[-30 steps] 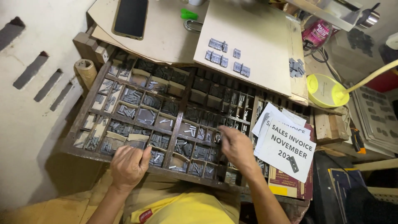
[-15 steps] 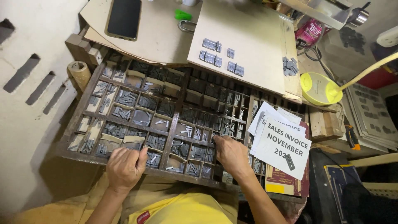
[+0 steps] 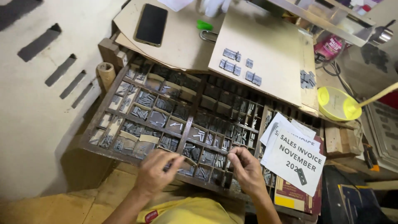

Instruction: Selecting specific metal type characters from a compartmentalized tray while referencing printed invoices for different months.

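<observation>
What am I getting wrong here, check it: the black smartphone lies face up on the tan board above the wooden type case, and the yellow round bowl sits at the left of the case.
The side is wrong. In the head view the yellow round bowl sits at the right of the wooden type case, not the left. The black smartphone does lie face up on the tan board above the case.

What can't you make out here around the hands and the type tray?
All head view.
- Left hand: fingers curl over whatever they pinch; too small.
- Right hand: fingertips cover the compartment below.
- Type case: far rows hidden under the cardboard sheet; right side under papers.
</observation>
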